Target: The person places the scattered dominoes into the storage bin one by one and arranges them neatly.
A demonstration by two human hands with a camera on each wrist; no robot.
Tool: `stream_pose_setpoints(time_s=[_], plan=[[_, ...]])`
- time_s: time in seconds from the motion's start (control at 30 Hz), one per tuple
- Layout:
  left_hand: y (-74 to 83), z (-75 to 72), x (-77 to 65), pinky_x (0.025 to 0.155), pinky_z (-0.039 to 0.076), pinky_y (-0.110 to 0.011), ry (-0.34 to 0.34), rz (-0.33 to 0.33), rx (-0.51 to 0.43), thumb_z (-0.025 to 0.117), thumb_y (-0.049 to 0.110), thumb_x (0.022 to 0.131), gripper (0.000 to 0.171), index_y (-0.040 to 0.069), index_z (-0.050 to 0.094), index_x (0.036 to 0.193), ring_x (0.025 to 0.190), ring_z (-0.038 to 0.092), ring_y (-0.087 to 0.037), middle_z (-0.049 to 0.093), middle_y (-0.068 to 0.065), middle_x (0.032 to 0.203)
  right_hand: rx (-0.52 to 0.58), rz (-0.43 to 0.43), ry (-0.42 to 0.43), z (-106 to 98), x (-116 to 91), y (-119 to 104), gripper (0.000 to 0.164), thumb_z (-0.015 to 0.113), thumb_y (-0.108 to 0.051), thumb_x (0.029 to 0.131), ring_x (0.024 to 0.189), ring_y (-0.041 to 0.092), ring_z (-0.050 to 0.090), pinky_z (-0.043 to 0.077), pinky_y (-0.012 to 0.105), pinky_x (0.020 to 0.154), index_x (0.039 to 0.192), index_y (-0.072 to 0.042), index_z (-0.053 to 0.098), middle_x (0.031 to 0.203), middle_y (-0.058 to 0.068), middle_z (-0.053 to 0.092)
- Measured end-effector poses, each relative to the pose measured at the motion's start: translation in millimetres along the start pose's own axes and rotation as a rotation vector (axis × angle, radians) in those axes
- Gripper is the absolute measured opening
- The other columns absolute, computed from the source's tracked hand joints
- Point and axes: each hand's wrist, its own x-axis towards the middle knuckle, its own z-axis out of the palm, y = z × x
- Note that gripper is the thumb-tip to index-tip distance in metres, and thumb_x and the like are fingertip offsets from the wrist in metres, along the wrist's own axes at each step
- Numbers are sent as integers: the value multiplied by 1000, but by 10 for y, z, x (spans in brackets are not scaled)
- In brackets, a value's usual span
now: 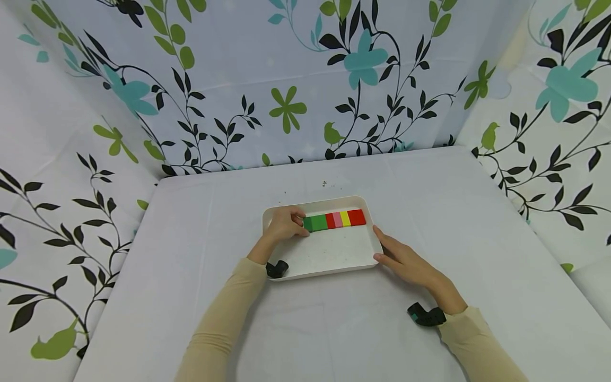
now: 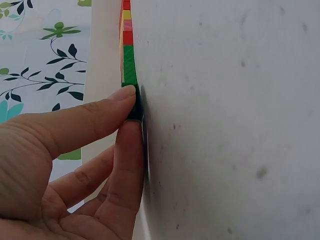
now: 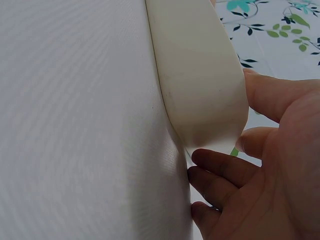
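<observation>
A white shallow tray [image 1: 329,254] lies on the table, with a row of coloured blocks along its far side. From left to right the row shows a dark green block [image 1: 307,224], a green block [image 1: 320,222], then red, pink and yellow pieces and a wider red block [image 1: 356,217]. My left hand [image 1: 285,223] reaches over the tray's left side and pinches the dark green block between thumb and index finger; it lines up with the green one in the left wrist view. My right hand [image 1: 406,262] rests its relaxed fingers against the outside of the tray's right wall [image 3: 205,75].
A white cloth covers the table [image 1: 296,329]. Patterned curtains [image 1: 296,79] with leaves and flowers hang behind and at both sides. Black wrist devices sit on the left wrist [image 1: 277,269] and right wrist [image 1: 426,315]. Small dark specks mark the tray floor.
</observation>
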Motion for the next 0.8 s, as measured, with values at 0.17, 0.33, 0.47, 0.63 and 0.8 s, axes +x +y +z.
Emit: stream_pose_setpoints(time_s=[0.17,0.33,0.47,0.63,0.8], plan=[[5,8,4,61,46,-19,-3,3,6,85,-1,68,47,-2,67,111,73,56,-13,64,-7,84,2,-1,-2,2,5,8,74,54,-34,100,146,41,24,26,58,114,157,-10,13,161,18,20],[19,15,4,61,45,-19,-8,-1,15,85,-2,68,49,-3,67,113,72,56,-13,63,-7,83,3,3,-3,5,8,14,74,54,-35,100,146,41,24,26,58,114,157,-11,13,161,18,20],[7,17,10,61,45,-18,-13,2,19,84,-2,68,49,-3,66,114,72,55,-12,62,-6,82,1,4,-2,8,13,12,74,54,-35,100,146,40,24,27,58,114,157,-11,13,161,18,20],[-8,9,28,60,45,-19,-17,9,14,84,-3,68,51,-3,66,115,71,55,-12,62,-5,81,-8,-1,0,9,26,12,74,54,-36,100,146,40,25,27,57,114,157,-11,14,161,18,21],[-32,9,35,61,45,-19,-22,18,34,86,0,68,55,-2,64,119,73,55,-13,62,-5,82,-4,-10,-1,12,32,22,74,54,-35,100,147,40,24,27,57,114,157,-10,13,161,17,20]])
